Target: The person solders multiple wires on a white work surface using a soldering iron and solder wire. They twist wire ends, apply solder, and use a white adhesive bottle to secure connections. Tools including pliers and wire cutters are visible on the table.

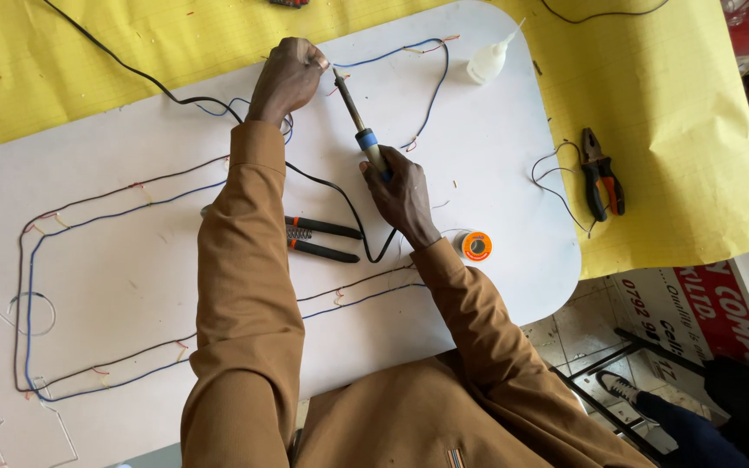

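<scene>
Red and white, a printed sign board [695, 308] lies on the floor off the table's right corner. I see my right hand [402, 192] clamped around the soldering iron [359, 121], slim, blue-collared, tip angled toward the blue wire [392, 54]. My left hand [286, 80] pinches that wire on the white board [132, 269].

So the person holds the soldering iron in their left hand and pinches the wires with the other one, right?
Not quite. The head view shows the soldering iron in the right hand. The left hand is the one pinching the wires.
</scene>
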